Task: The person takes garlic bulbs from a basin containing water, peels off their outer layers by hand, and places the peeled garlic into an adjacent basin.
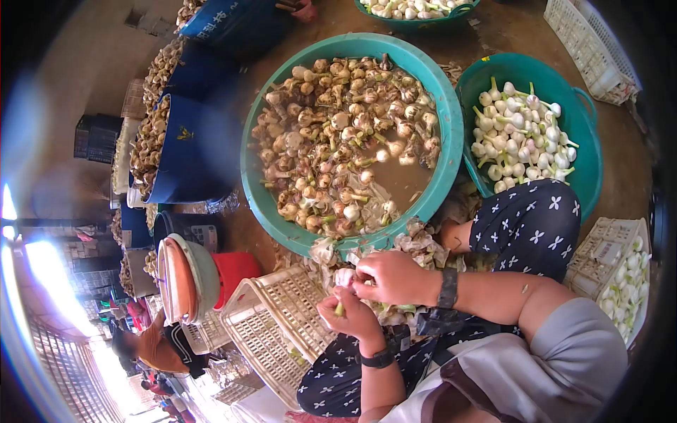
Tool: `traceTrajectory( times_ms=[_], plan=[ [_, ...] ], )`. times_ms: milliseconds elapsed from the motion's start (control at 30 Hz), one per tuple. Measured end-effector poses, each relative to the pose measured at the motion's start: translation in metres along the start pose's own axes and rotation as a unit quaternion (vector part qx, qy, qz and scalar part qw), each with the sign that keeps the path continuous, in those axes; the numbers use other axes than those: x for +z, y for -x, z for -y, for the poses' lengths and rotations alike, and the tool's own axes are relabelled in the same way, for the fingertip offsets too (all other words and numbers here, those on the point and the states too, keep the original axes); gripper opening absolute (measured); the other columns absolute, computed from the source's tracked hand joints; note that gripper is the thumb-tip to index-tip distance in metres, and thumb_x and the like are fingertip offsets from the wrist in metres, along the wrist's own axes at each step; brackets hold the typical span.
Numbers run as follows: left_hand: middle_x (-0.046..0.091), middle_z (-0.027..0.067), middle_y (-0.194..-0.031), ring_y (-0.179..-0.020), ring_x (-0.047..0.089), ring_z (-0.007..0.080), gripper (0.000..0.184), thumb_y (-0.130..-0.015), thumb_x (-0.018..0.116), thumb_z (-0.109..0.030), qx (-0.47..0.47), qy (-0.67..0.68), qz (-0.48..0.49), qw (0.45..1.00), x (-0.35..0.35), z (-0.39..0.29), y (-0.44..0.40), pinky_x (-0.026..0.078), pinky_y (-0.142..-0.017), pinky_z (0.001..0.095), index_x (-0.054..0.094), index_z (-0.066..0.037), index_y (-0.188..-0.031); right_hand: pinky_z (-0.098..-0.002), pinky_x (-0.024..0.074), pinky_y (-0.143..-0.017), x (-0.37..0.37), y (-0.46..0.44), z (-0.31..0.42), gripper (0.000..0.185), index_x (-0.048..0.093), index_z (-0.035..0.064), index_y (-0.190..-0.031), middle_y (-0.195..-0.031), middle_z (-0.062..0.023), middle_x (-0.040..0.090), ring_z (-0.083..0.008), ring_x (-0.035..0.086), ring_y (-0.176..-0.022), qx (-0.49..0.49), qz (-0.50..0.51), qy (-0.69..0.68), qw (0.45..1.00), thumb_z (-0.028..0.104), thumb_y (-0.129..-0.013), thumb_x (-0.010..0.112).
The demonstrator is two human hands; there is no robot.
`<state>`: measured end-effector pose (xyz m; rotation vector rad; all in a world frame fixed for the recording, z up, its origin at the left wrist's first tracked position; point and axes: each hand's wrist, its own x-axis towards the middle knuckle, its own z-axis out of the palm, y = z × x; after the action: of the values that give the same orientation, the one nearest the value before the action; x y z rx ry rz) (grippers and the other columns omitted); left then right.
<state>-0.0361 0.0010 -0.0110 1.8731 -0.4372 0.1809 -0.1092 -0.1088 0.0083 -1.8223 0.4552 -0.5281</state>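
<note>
Blue barrels: at the far left stand blue barrels (194,155), piled with brown, unpeeled garlic (149,151); this looks like a large stock left to work through.
Pale crate: a slatted plastic crate (296,307) sits just beside the left hand, tilted in this view, with a little green matter inside.
Big teal tub: the wide tub (452,134) holds murky water crowded with dirt-brown bulbs (317,134); only a few in it look whitish, so most of this batch seems left to do.
Left hand: the left hand (352,321) has its fingers closed around a green stem (340,309) that pokes out between them.
Bulb in work: 1 pale garlic bulb (343,277) is at the fingertips where the 2 hands meet, near the big tub's rim; whether the stem belongs to it, I cannot tell.
Right hand: the right hand (398,278) pinches that bulb between thumb and fingers; its skin looks partly off.
Loose skins: papery peelings (416,240) are heaped between the big tub and the hands, a sign of many bulbs done.
Green tub: clean white bulbs (518,130) with trimmed stems fill much of the green tub (589,158); these appear finished.
Right-hand crate: more white garlic (627,289) lies in a crate (599,247) beyond the knee, apparently done too.
</note>
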Motion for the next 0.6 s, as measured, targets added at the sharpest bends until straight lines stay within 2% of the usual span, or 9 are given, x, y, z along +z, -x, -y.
traceTrajectory(
  times_ms=[133, 200, 233, 300, 333, 400, 433, 467, 600],
  plan=[
    [0.045, 0.0035, -0.060, -0.051, 0.043, 0.0105, 0.022, -0.088, 0.053, -0.010, 0.062, 0.002, 0.018, 0.998, 0.002, -0.010, 0.002, 0.037, -0.047, 0.0229, 0.037, -0.005, -0.074, -0.0402, 0.0446, -0.057, 0.004, -0.004, -0.006, 0.021, 0.058, 0.0011, -0.071, -0.065, -0.0143, 0.058, -0.0334, 0.056, -0.062, 0.000, -0.001, 0.001, 1.000, 0.022, -0.075, 0.062],
    [0.043, 0.0012, -0.059, -0.050, 0.042, 0.0091, 0.022, -0.090, 0.052, -0.016, -0.195, 0.151, -0.040, 0.968, 0.005, -0.019, 0.001, 0.037, -0.046, 0.0220, 0.040, -0.006, -0.074, -0.0412, 0.0450, -0.057, 0.007, -0.001, -0.024, 0.022, 0.058, 0.0012, -0.070, -0.064, -0.0145, 0.058, -0.0337, 0.057, -0.062, 0.015, 0.021, -0.020, 0.999, 0.023, -0.075, 0.062],
    [0.043, 0.0012, -0.059, -0.050, 0.042, 0.0091, 0.022, -0.090, 0.052, -0.016, -0.195, 0.149, -0.041, 0.969, 0.002, -0.018, -0.001, 0.037, -0.046, 0.0220, 0.040, -0.006, -0.074, -0.0420, 0.0449, -0.058, 0.010, 0.003, -0.037, 0.025, 0.056, 0.0006, -0.067, -0.063, -0.0151, 0.057, -0.0340, 0.057, -0.063, 0.042, 0.034, 0.006, 0.999, 0.024, -0.075, 0.060],
    [0.047, -0.0025, -0.059, -0.050, 0.044, 0.0042, 0.025, -0.092, 0.047, -0.024, -0.424, 0.346, -0.036, 0.836, -0.004, -0.011, -0.013, 0.038, -0.043, 0.0178, 0.045, -0.010, -0.071, -0.0427, 0.0449, -0.058, 0.012, 0.015, -0.069, 0.029, 0.054, 0.0000, -0.064, -0.062, -0.0157, 0.057, -0.0343, 0.057, -0.064, 0.065, 0.047, 0.032, 0.996, 0.026, -0.075, 0.059],
    [0.045, -0.0059, -0.053, -0.044, 0.043, 0.0021, 0.027, -0.092, 0.043, -0.027, -0.470, 0.405, -0.029, 0.784, -0.012, 0.006, -0.018, 0.037, -0.038, 0.0155, 0.048, -0.010, -0.071, -0.0430, 0.0451, -0.059, 0.010, 0.025, -0.089, 0.028, 0.055, 0.0005, -0.067, -0.063, -0.0163, 0.057, -0.0348, 0.058, -0.065, 0.065, 0.067, 0.131, 0.987, 0.027, -0.075, 0.059],
    [0.045, -0.0062, -0.054, -0.043, 0.042, 0.0020, 0.023, -0.091, 0.043, -0.023, -0.491, 0.442, -0.017, 0.751, -0.023, 0.018, -0.027, 0.036, -0.038, 0.0160, 0.048, -0.010, -0.073, -0.0432, 0.0453, -0.060, 0.008, 0.027, -0.093, 0.029, 0.056, 0.0010, -0.071, -0.064, -0.0170, 0.058, -0.0353, 0.058, -0.065, 0.064, 0.085, 0.229, 0.968, 0.029, -0.075, 0.059],
    [0.045, -0.0065, -0.054, -0.042, 0.041, 0.0019, 0.018, -0.089, 0.043, -0.019, -0.514, 0.476, -0.004, 0.714, -0.025, 0.018, -0.030, 0.036, -0.038, 0.0165, 0.049, -0.009, -0.075, -0.0439, 0.0456, -0.060, 0.003, 0.026, -0.079, 0.029, 0.057, 0.0020, -0.076, -0.065, -0.0173, 0.058, -0.0357, 0.058, -0.066, 0.038, 0.046, 0.185, 0.981, 0.031, -0.075, 0.059],
    [0.044, -0.0059, -0.051, -0.040, 0.040, 0.0020, 0.019, -0.088, 0.042, -0.017, -0.529, 0.430, -0.042, 0.730, -0.023, 0.017, -0.033, 0.035, -0.035, 0.0162, 0.049, -0.009, -0.072, -0.0445, 0.0459, -0.061, 0.000, 0.026, -0.065, 0.030, 0.058, 0.0029, -0.080, -0.065, -0.0177, 0.058, -0.0362, 0.059, -0.067, 0.015, 0.009, 0.140, 0.990, 0.033, -0.075, 0.058],
    [0.042, -0.0048, -0.050, -0.040, 0.038, 0.0037, 0.021, -0.088, 0.040, -0.019, -0.542, 0.470, 0.019, 0.696, -0.015, 0.026, -0.025, 0.031, -0.034, 0.0176, 0.047, -0.009, -0.071, -0.0458, 0.0463, -0.062, 0.010, 0.004, -0.022, 0.034, 0.057, 0.0040, -0.085, -0.067, -0.0171, 0.059, -0.0363, 0.060, -0.068, 0.048, 0.025, -0.029, 0.998, 0.038, -0.079, 0.056]
  ],
)
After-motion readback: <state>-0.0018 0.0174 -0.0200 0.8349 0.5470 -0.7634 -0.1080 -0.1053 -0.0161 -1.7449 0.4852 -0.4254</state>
